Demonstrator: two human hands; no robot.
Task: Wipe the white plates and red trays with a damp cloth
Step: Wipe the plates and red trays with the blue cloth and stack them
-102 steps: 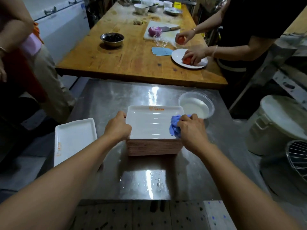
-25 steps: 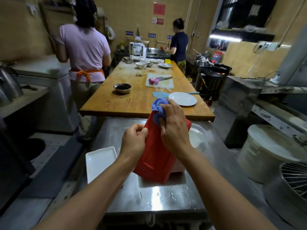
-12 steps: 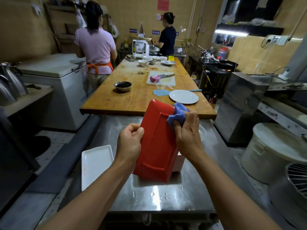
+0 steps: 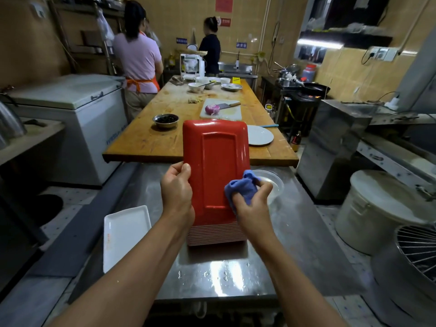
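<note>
tan tiled wall [image 4: 254, 24], wooden table [image 4: 165, 135]

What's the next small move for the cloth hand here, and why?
Probably sweep the blue cloth up the red tray. The right hand presses it low on the tray's right edge, the left hand holds the tray upright by its left edge, and the upper underside is uncovered.

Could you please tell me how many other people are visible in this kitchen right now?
2. A person in a pink top stands at the wooden table's far left side; a person in a dark top stands beyond its far end. Others may be hidden.
</note>
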